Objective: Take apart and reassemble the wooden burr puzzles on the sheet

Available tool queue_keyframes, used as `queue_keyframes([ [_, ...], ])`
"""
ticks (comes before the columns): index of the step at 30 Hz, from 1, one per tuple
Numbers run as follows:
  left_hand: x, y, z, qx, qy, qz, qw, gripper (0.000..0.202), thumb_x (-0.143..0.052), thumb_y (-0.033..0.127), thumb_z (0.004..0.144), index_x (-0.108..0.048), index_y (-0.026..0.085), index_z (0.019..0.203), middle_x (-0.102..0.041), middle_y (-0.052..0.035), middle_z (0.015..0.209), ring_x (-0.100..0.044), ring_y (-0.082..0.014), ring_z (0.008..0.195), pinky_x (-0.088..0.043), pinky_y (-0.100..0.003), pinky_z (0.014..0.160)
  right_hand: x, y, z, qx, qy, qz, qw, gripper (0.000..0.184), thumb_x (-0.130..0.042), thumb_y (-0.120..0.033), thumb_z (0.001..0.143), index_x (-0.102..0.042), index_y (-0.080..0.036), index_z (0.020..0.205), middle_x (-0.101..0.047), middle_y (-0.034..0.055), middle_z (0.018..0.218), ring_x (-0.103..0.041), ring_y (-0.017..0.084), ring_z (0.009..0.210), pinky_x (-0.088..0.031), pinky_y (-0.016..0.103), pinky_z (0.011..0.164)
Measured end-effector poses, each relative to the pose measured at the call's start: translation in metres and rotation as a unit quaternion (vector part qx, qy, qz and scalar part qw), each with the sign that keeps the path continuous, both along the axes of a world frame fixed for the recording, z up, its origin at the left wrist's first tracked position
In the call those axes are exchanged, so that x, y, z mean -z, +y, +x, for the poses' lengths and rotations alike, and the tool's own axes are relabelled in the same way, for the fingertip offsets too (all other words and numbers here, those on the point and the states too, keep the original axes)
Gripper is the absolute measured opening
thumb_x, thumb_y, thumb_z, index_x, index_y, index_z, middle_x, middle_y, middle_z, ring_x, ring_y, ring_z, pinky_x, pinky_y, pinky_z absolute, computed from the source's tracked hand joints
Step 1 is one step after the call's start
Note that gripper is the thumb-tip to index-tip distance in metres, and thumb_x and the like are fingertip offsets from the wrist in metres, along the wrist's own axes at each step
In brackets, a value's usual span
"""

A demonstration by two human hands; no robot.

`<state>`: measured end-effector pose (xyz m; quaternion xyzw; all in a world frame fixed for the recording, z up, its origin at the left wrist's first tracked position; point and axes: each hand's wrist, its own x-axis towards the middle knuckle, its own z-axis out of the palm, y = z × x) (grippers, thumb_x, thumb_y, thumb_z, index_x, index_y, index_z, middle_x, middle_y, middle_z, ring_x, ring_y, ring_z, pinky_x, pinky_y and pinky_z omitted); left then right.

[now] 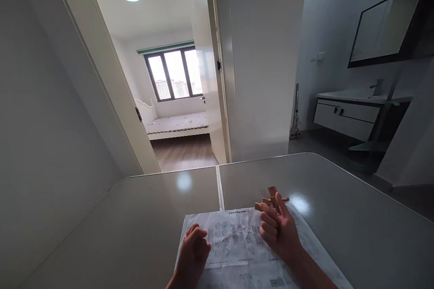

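On the right, my right hand (275, 228) is closed, with its thumb pointing up and its fingers curled. It grips a small cluster of brown wooden pieces (272, 191). Short bars stick out from the cluster in different directions above and beside the thumb, and the fingers hide the rest. My left hand (195, 246) is curled into a loose fist, and nothing shows sticking out of it. Both hands are above a creased printed sheet of paper (233, 246), which carries faint drawings and lines of text.
The sheet lies on a glossy grey table (152, 216) with a light seam down its middle. Past the table, an open door (206, 63) shows a bed (179, 122) and a window. A washbasin cabinet (346, 113) and a mirror are at the right.
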<state>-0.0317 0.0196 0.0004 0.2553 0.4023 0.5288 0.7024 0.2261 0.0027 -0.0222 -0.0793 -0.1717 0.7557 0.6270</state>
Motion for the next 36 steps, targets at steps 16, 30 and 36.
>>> queue_keyframes([
  [16, -0.007, 0.003, 0.001, 0.037, -0.040, -0.028, 0.998, 0.070, -0.077, 0.012, 0.051, -0.009, 0.024, 0.068, -0.004, 0.0146, 0.051, -0.005, -0.0013, 0.040, -0.006, -0.021, 0.039, 0.004, -0.002, 0.016, -0.004, 0.044, -0.014, 0.999, 0.066, -0.054, -0.080, 0.089, -0.066, -0.015, 0.089, -0.016, -0.0150, 0.050, 0.000, 0.004, 0.041, -0.013, 0.016, 0.031],
  [30, -0.011, 0.005, -0.001, 0.065, -0.073, -0.021, 0.995, 0.070, -0.075, 0.009, 0.055, -0.008, 0.024, 0.067, 0.004, 0.0125, 0.056, -0.001, -0.0033, 0.043, -0.002, -0.023, 0.041, 0.024, 0.003, 0.053, -0.057, 0.148, 0.128, 0.979, 0.068, -0.042, -0.070, 0.102, -0.065, -0.010, 0.124, -0.040, -0.0115, 0.051, -0.021, 0.005, 0.034, -0.026, 0.011, 0.023],
  [36, -0.014, 0.005, 0.000, 0.048, -0.094, -0.032, 0.994, 0.072, -0.076, 0.006, 0.053, -0.008, 0.024, 0.067, 0.003, 0.0124, 0.056, 0.001, -0.0036, 0.045, 0.000, -0.024, 0.042, 0.030, 0.003, 0.078, -0.026, 0.160, 0.147, 0.976, 0.067, -0.042, -0.070, 0.101, -0.060, -0.017, 0.137, -0.042, -0.0088, 0.058, -0.034, 0.009, 0.040, -0.039, 0.015, 0.028],
])
